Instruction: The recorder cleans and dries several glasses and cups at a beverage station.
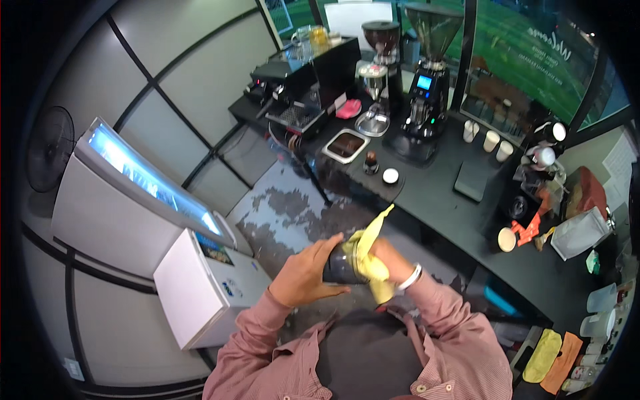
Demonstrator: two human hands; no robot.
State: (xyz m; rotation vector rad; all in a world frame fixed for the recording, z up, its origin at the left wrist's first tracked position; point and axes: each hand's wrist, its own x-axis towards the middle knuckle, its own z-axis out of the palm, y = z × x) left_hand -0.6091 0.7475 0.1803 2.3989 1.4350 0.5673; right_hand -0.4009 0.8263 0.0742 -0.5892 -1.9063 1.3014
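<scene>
Low in the middle of the head view, my left hand [307,272] grips a dark, see-through round container [342,264] lying on its side in front of my chest. A yellow cloth [370,250] is bunched at the container's right end, one corner sticking up. My right hand [395,262], with a white band at the wrist, holds the cloth there; its fingers are mostly hidden behind it. What the container is exactly, I cannot tell.
A black counter [440,200] runs along the right, bearing an espresso machine [305,85], a coffee grinder [425,100], paper cups [491,141] and a steel container [346,146] set into it. A glass-door fridge [135,185] and a white chest [192,295] stand left.
</scene>
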